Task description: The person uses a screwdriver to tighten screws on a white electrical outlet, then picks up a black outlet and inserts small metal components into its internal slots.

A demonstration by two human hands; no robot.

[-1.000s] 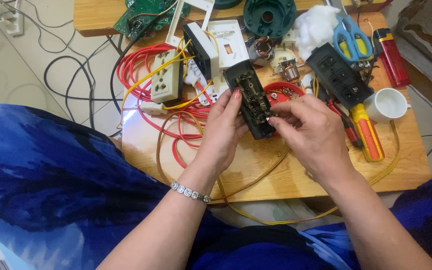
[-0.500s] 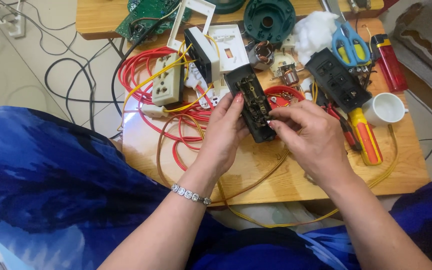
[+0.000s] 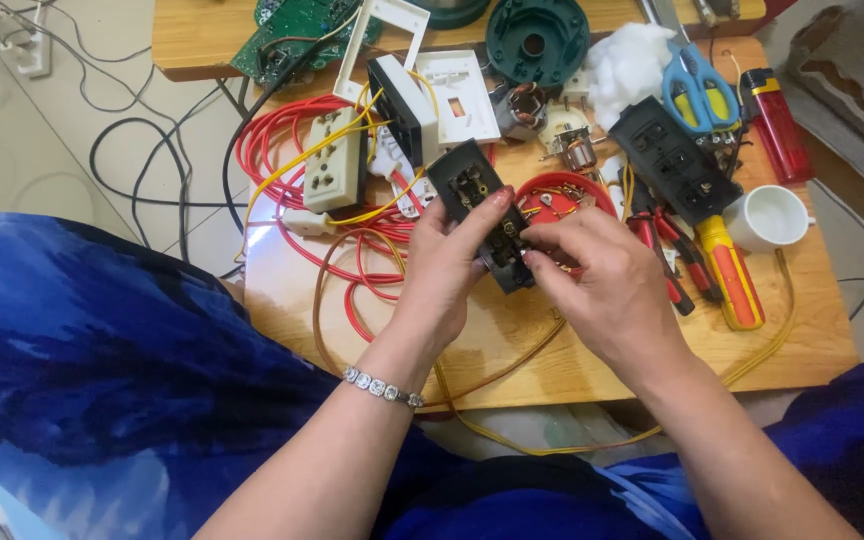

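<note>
My left hand [image 3: 447, 270] grips a black socket strip body [image 3: 479, 205] from its left side, thumb along its top edge, holding it tilted above a small wooden table [image 3: 552, 360]. My right hand [image 3: 607, 285] pinches at the strip's lower end with fingertips closed on it; what lies between the fingertips is hidden. A silver bracelet [image 3: 382, 387] sits on my left wrist.
Red wire coils [image 3: 282, 160], a beige socket strip [image 3: 337, 172], a second black strip [image 3: 667, 160], red pliers and a yellow-handled screwdriver [image 3: 732, 280], a white cup [image 3: 767, 217], blue scissors [image 3: 697, 85], a red lighter [image 3: 777, 125], white wall plates and a green circuit board crowd the table.
Both hands stay on the black strip; the fingers of my right hand have shifted slightly at its lower end. The view has drifted a little.
</note>
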